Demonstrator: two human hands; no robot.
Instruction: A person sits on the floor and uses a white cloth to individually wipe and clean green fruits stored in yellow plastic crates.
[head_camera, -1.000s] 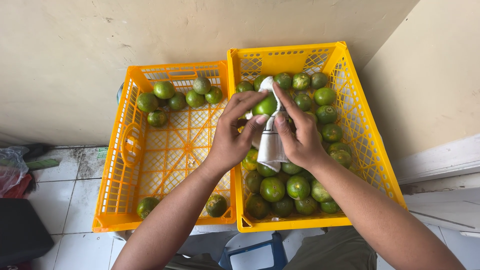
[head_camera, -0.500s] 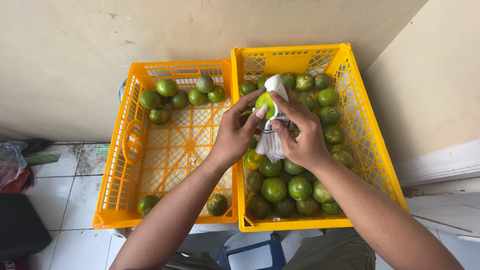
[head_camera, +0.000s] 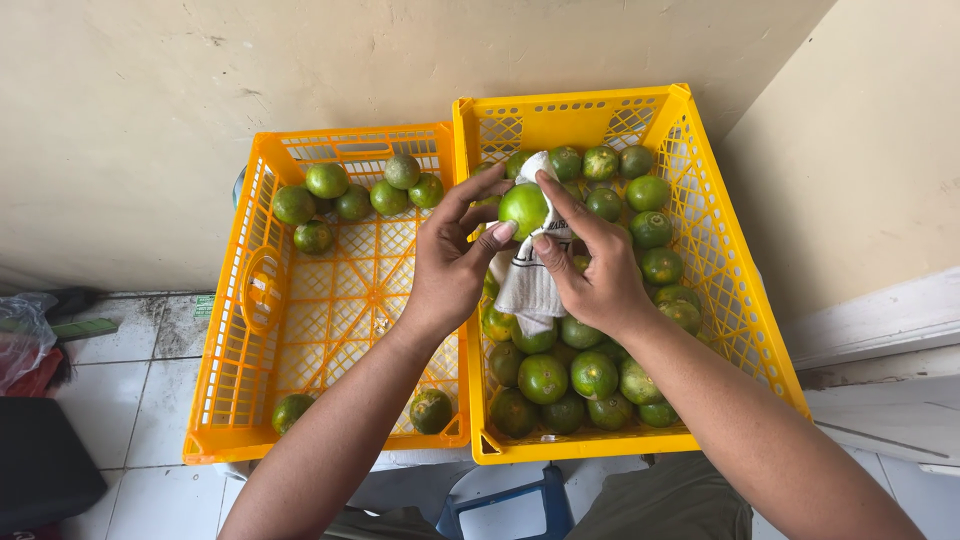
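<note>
green fruit (head_camera: 523, 207) pinched between fingers (head_camera: 497, 233) of both hands, white cloth (head_camera: 527, 280) beneath

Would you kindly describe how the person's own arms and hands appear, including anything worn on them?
The left hand and right hand are bare: no gloves, rings, watch or bracelets show. Both forearms are uncovered, with no sleeves in view. Fingernails are short and unpainted.

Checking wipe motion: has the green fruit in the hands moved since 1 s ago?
Cannot tell. The green fruit sits at about the same spot against the right crate's far-left corner; the camera shifted slightly, and any turning in the white cloth isn't readable.
</note>
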